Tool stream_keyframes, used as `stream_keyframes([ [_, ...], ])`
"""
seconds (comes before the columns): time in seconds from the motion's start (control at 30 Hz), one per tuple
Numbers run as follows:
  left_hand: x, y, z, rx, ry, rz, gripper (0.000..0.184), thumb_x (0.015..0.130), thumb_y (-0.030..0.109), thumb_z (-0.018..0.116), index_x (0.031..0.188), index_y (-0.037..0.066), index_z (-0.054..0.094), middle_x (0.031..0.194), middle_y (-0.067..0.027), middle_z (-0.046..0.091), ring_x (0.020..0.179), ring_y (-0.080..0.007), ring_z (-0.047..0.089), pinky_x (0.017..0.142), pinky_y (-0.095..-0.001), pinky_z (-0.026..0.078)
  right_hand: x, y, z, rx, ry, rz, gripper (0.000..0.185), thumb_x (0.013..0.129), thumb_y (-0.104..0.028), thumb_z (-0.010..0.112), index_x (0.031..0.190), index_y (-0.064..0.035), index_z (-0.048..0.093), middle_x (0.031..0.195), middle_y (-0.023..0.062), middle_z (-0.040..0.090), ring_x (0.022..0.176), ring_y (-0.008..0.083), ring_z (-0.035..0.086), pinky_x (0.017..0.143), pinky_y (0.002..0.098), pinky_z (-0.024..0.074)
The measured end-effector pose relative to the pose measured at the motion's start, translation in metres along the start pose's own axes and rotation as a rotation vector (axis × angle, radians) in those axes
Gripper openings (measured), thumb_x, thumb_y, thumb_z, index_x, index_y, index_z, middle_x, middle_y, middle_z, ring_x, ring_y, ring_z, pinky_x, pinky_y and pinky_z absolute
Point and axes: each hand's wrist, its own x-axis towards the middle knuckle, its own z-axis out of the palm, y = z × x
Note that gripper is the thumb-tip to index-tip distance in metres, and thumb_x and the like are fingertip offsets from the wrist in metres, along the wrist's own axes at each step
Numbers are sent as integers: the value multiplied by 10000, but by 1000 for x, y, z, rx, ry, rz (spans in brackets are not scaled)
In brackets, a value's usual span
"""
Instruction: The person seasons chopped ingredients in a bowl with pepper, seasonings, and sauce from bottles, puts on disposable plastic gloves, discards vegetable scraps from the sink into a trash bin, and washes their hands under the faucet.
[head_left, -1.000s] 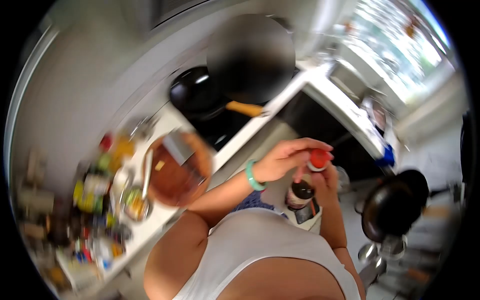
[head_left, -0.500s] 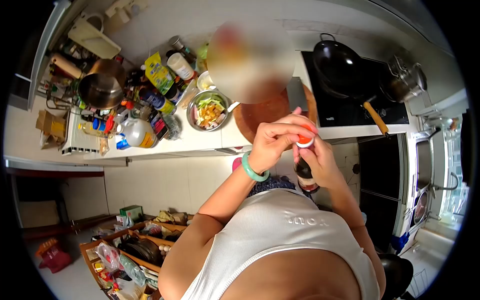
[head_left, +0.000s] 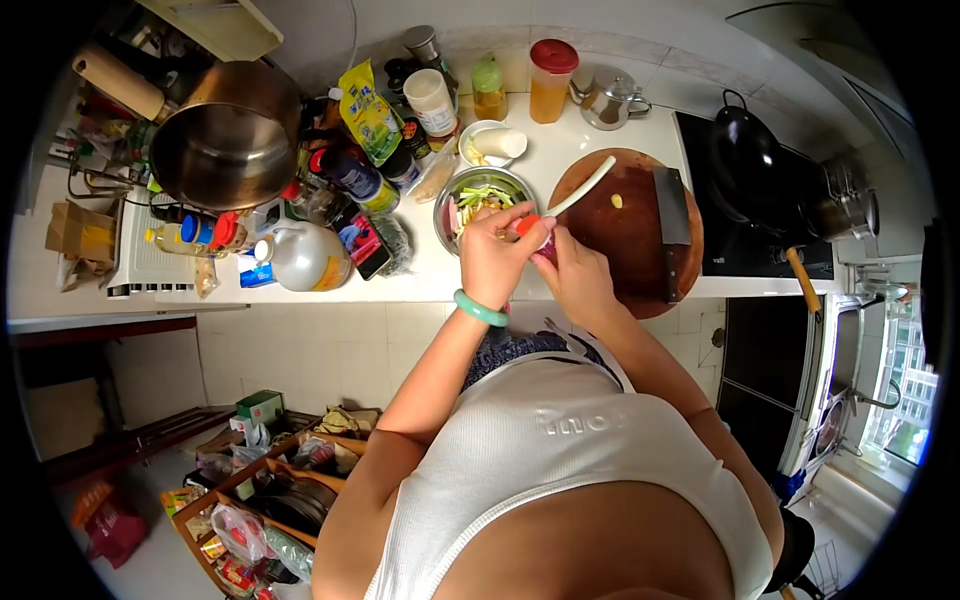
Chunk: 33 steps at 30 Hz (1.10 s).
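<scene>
Nearer the steel bowl (head_left: 442, 208) than half a second ago, my hands now hold the bottle (head_left: 546, 252) beside its rim. My left hand (head_left: 492, 255) pinches the red cap (head_left: 531, 225); my right hand (head_left: 585, 275) wraps the body. Green strips (head_left: 487, 197) lie bowled; amber liquid shows in a smooth red-lidded jug (head_left: 552, 80).

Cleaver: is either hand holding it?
No, the cleaver lies on the board, while the left hand and right hand are together at the red cap.
</scene>
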Motion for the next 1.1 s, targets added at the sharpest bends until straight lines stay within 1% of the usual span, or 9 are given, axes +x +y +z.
stream_keyframes([
  [0.03,7,-9,-5,75,15,77,311,718,247,786,900,3,721,692,-109,581,610,-174,533,587,-289,440,4,-1,9,-17,9,-24,372,847,-246,636,1088,-6,485,848,175,634,738,354,627,631,422,509],
  [0.17,27,-29,-32,-12,73,10,239,742,209,767,885,22,725,673,-94,568,602,-158,509,564,-276,411,16,-1,34,-16,-19,43,375,860,-271,620,1083,-2,483,843,185,636,745,354,629,631,430,505],
  [0.27,46,-47,-56,-141,188,116,197,801,165,730,960,49,719,718,-6,536,600,-86,401,536,-229,342,20,10,54,-78,-91,121,364,882,-307,586,1058,-7,481,822,190,638,731,364,627,625,440,501],
  [0.37,55,-58,-80,-266,159,25,244,831,175,707,1045,59,695,813,18,512,627,-48,359,545,-187,302,24,21,71,-150,-153,141,365,903,-350,546,1011,-8,476,806,195,641,712,372,629,614,450,500],
  [0.5,53,-64,-99,-246,190,30,249,837,162,698,1067,68,684,870,25,505,645,-49,349,564,-180,311,27,26,85,-247,-283,243,340,917,-335,536,980,-5,480,779,200,632,719,394,617,622,467,489],
  [0.57,50,-67,-105,-229,167,-39,240,880,94,645,1106,13,650,971,8,547,865,-61,516,786,-195,415,27,31,92,-262,-277,248,346,916,-341,535,970,-3,478,763,197,632,709,394,618,622,468,492],
  [0.7,48,-83,-109,-280,166,-45,249,877,78,643,1118,13,644,980,9,545,866,-56,514,787,-190,413,25,42,106,-338,-303,226,392,922,-390,506,965,-3,468,736,189,637,687,369,638,603,450,509],
  [0.77,48,-85,-109,-398,197,-39,264,829,131,699,1079,54,672,911,2,521,739,-68,409,668,-183,360,26,43,110,-347,-304,231,390,923,-391,506,958,-4,467,726,189,636,680,369,638,600,449,509],
  [1.1,48,-85,-120,-393,211,-48,249,813,117,706,1052,50,679,904,11,520,729,-72,415,663,-189,367,36,35,116,-359,-355,282,378,915,-378,526,944,-5,474,722,198,639,684,381,636,607,465,505],
])
